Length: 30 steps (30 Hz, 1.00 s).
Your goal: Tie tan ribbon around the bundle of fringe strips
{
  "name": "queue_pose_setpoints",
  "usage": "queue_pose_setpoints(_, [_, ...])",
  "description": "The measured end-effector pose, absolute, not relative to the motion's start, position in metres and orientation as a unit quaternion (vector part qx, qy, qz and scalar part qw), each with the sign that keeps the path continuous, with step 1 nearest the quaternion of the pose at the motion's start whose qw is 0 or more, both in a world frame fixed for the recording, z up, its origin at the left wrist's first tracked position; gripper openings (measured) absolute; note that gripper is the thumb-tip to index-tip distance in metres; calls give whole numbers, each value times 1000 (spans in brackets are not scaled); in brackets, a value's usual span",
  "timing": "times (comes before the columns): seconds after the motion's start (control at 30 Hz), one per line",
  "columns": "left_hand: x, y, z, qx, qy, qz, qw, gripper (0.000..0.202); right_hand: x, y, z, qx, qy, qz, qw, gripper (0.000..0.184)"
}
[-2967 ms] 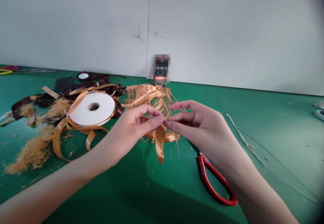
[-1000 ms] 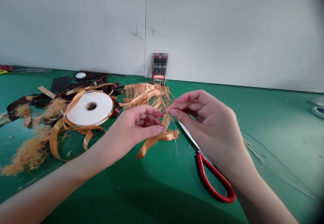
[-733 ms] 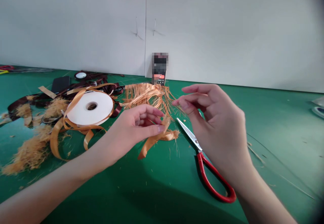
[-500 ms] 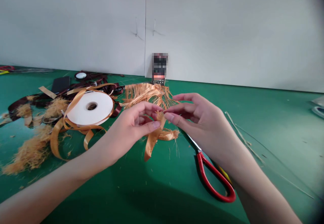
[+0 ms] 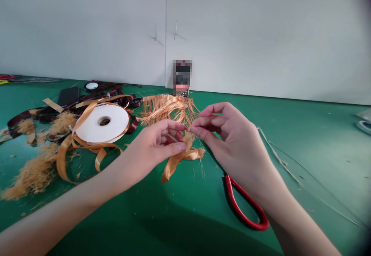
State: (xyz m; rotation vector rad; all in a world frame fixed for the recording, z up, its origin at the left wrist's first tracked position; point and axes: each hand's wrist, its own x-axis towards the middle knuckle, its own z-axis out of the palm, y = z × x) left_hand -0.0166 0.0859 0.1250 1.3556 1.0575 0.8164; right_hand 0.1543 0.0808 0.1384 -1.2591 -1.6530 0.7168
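As your right hand [image 5: 228, 142] is pinching the gold satin ribbon [image 5: 174, 167] at the fingertips, your left hand [image 5: 153, 148] is curling in beside it, its grip unclear. The ribbon is dangling before the frayed fringe [image 5: 168, 107], looking light, soft and slippery, so you are safest holding its unfrayed band.

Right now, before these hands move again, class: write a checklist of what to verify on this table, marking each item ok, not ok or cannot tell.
1. Left hand and right hand both at the gold satin ribbon strip: ok.
2. Firm hold on that strip: cannot tell, the fingers hide it.
3. Red-handled scissors lying near the right hand: ok.
4. Scissor blades: cannot tell, hidden beneath the right hand.
5. White ribbon spool apart from both hands: ok.
6. Gold fibres kept off the green mat: not ok, they lie scattered.
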Motion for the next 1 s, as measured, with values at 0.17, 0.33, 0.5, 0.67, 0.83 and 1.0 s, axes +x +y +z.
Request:
queue_pose_setpoints(0.17, [-17,86,121,605,452,291,588,23,152,78,134,-478,-689,234,491,21])
queue_pose_setpoints(0.33, [-16,86,122,594,447,324,585,21,151,73,136,-485,-686,227,493,20])
queue_pose_setpoints(0.5, [-18,85,125,564,442,374,589,16,150,75,138,-514,-630,376,444,40])
queue_pose_setpoints(0.67, [-18,83,125,553,442,372,600,9,150,79,141,-516,-627,403,423,31])
queue_pose_setpoints(0.83, [-17,84,126,565,453,353,592,18,151,78,142,-520,-625,408,416,29])
queue_pose_setpoints(1.0, [-19,85,126,598,441,369,558,12,151,77,142,-517,-609,432,419,29])
